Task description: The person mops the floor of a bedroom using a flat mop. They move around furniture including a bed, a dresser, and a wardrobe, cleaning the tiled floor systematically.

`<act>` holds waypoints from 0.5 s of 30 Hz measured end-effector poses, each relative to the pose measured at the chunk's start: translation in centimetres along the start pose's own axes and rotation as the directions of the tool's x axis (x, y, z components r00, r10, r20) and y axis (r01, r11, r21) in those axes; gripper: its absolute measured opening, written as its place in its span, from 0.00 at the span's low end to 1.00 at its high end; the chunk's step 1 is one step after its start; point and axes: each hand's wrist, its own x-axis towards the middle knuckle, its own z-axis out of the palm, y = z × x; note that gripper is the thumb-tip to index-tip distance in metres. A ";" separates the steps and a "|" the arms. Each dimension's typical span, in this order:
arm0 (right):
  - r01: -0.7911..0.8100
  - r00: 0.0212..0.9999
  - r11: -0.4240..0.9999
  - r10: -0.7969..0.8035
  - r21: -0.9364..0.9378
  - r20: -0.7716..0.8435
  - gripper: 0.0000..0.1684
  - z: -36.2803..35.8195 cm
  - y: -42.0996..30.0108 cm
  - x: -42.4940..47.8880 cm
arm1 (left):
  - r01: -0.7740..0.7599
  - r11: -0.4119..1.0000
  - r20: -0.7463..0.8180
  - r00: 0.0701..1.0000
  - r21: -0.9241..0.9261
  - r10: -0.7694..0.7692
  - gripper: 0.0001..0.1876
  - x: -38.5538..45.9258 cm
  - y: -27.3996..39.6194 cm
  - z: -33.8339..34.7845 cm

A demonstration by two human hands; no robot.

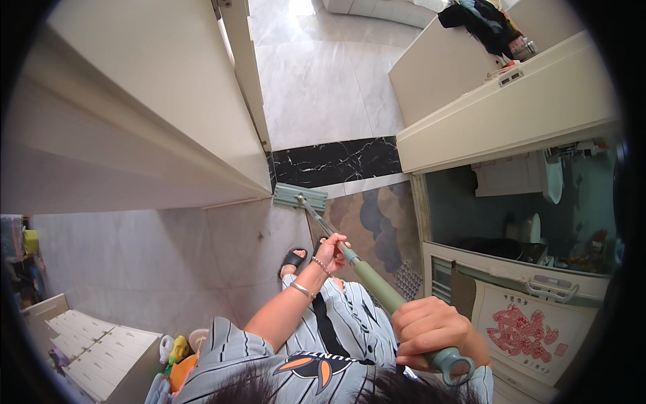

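A flat mop (371,283) with a green grip and a metal pole slants from my right side toward the doorway. Around the top of its grip my right hand (431,328) is closed, just below the blue hanging loop (459,367). Farther down, my left hand (334,252) holds the metal part of the pole near the blue collar. The green rectangular mop head (300,197) rests on the grey tile floor (257,227), close to the end of the white wall. Its right end lies by the patterned floor mat (386,222).
A black marble threshold (338,160) crosses the doorway. The white door frame (504,106) and a glass-topped door panel (520,212) stand at right. Drawers (106,348) and detergent bottles (177,349) are at lower left. Sandals (292,258) are on my feet.
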 end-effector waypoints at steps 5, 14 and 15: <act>-0.072 0.997 0.997 0.071 -0.029 -0.044 0.07 0.8 -2.2 -0.2 | 0.030 0.999 0.000 1.000 -0.019 -0.030 0.10 -1.0 0.5 0.8; 0.088 0.907 0.969 -0.174 -0.230 -0.383 0.12 1.7 1.8 -1.0 | -0.216 0.976 0.098 0.971 -0.039 0.219 0.07 3.4 6.8 3.3; 0.114 0.889 0.965 -0.206 -0.238 -0.409 0.11 1.8 2.7 -0.5 | -0.225 0.974 0.097 0.969 -0.020 0.226 0.08 4.4 8.1 2.7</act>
